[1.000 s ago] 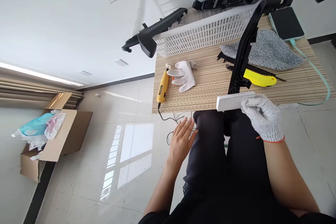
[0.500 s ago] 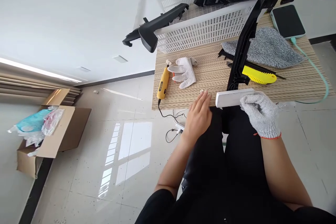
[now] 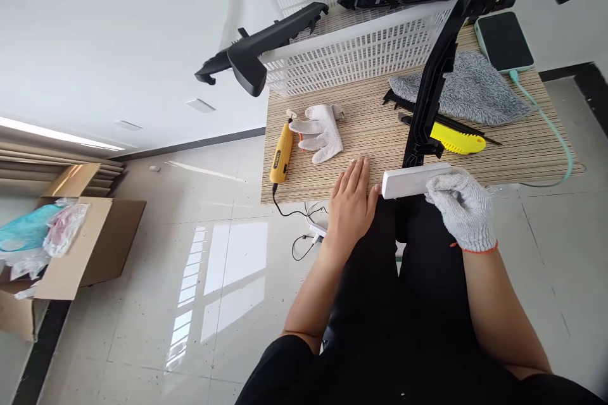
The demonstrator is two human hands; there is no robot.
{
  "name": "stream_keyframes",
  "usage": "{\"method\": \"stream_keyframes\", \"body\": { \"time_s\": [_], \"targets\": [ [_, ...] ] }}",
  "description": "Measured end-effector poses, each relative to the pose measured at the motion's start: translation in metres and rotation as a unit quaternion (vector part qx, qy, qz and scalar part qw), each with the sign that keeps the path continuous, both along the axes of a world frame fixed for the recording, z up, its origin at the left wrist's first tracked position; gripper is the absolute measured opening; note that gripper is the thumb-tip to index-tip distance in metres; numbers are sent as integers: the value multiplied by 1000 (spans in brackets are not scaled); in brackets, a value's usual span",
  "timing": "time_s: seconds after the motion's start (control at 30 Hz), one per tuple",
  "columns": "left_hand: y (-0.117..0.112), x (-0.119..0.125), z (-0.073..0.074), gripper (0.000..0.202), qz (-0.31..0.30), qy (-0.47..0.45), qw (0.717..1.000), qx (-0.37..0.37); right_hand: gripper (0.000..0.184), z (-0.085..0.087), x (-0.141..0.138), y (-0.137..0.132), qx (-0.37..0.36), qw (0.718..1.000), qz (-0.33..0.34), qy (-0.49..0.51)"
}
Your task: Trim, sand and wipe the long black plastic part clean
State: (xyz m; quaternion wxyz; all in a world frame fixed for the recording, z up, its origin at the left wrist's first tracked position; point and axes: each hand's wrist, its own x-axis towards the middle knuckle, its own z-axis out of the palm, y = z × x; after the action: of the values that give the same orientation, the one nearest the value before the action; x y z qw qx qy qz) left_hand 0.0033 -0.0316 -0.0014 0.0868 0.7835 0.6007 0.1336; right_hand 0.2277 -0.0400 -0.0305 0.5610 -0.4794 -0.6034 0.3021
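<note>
My bare left hand (image 3: 350,204) lies palm down on the front edge of the table (image 3: 304,193), fingers stretched out and holding nothing. My right hand (image 3: 463,209), in a knitted white glove with an orange cuff edge, pinches the right end of a white rectangular block (image 3: 406,182). The block is level at the table edge, its left end close to my left thumb. Just beyond it a long black plastic trim part (image 3: 422,111) runs up toward the basket; whether the two touch I cannot tell. An empty white glove (image 3: 325,133) lies ahead of my left hand.
A yellow corded rotary tool (image 3: 282,155) lies at the table's left. On the right are a yellow-handled knife (image 3: 458,139), a grey cloth (image 3: 479,92) and a charging phone (image 3: 504,41). A white basket (image 3: 351,54) holding black parts stands behind. An open carton (image 3: 102,240) sits on the floor.
My left hand has settled flatter on the table edge, its thumb nearer the block. My right hand keeps its pinch on the white block. The whole view has shifted slightly.
</note>
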Motion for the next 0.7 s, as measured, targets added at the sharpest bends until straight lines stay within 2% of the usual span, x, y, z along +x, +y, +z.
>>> {"method": "stream_keyframes", "body": {
  "time_s": [0.37, 0.53, 0.63, 0.7],
  "targets": [
    [-62, -46, -9, 57, 110, 31, 993, 6, 17, -3, 0, -1, -12, 1000, -6, 24],
    [-77, -68, -13, 58, 181, 20, 983, 21, 19, 1, -3, 1, 6, 1000, -6, 24],
    [-82, -78, -14, 50, 244, -16, 967, 69, 21, 1, -3, 3, 16, 1000, 1, 20],
    [-84, -80, -14, 36, 265, -47, 957, 106, 21, 1, -3, 3, 18, 1000, -1, 11]
  ]
}}
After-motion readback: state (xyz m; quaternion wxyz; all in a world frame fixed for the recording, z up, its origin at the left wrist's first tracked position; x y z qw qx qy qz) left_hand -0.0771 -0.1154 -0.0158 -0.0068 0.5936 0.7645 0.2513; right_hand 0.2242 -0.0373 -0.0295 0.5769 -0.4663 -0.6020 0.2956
